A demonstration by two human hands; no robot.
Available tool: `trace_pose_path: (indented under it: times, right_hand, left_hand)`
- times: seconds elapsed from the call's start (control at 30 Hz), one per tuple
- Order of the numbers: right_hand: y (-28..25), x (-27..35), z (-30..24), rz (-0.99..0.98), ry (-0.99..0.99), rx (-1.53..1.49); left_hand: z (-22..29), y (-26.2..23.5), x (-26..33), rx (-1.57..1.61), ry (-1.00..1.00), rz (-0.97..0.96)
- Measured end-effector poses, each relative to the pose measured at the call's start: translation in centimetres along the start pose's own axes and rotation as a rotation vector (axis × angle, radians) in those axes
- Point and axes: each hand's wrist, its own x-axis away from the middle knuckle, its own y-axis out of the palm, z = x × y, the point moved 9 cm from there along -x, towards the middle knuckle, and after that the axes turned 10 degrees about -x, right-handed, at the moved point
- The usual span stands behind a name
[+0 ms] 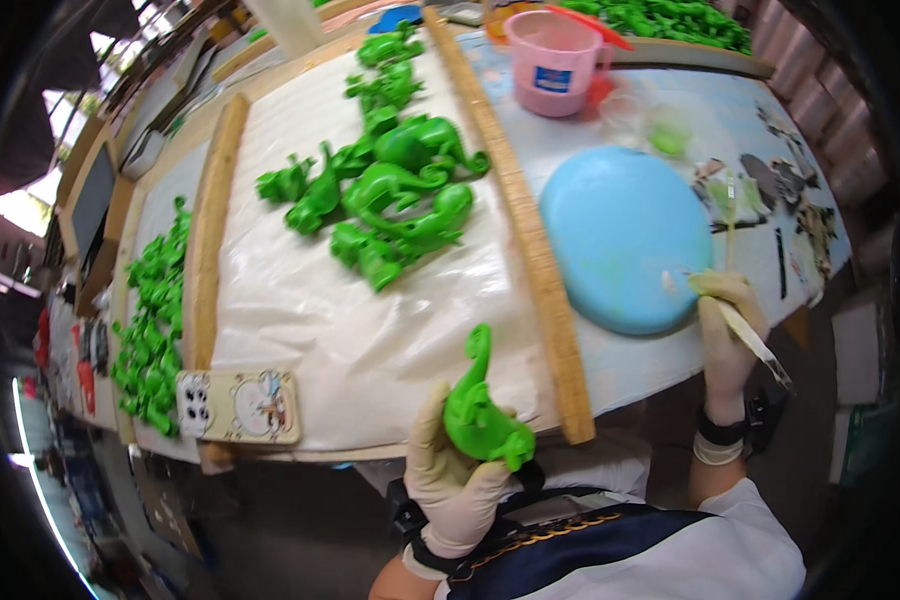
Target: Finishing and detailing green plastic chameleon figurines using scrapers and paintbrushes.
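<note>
My left hand, in a pale glove, grips a bright green toy dinosaur by its body near my lap, the long neck pointing up. My right hand, also gloved, holds a thin brush with its tip at the edge of a round light-blue plate smeared with a little green paint. Both hands are at the near edge of the table.
A heap of green dinosaurs lies on white sheet between two wooden slats. More green toys lie to the left. A pink cup stands at the back, a phone in a cartoon case at the front left.
</note>
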Motion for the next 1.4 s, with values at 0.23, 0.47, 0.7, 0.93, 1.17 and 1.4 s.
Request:
trace_pose_path:
  times: [0.23,0.47,0.7,0.93,1.17,1.4]
  right_hand:
    - [-0.2,-0.2,0.8,-0.032,0.029,0.008]
    - [-0.3,-0.1,0.3,-0.023,-0.061,0.083]
    - [0.9,0.9,-4.8,-0.057,-0.219,-0.509]
    - [7.0,1.9,-10.3,-0.606,-0.285,-0.536]
    - [8.3,2.9,-10.3,-0.606,-0.306,-0.398]
    - [7.8,2.4,-9.9,-0.614,-0.228,-0.521]
  left_hand:
    - [-1.5,1.0,0.1,0.031,-0.107,-0.116]
    - [-1.5,1.4,0.4,-0.009,-0.159,-0.088]
    - [-1.5,3.0,0.8,0.064,-0.234,-0.207]
    - [-1.4,3.9,1.9,0.302,-0.255,-0.362]
    - [-1.9,2.5,2.2,0.158,-0.290,-0.196]
    - [-1.2,3.2,1.8,0.203,-0.257,-0.277]
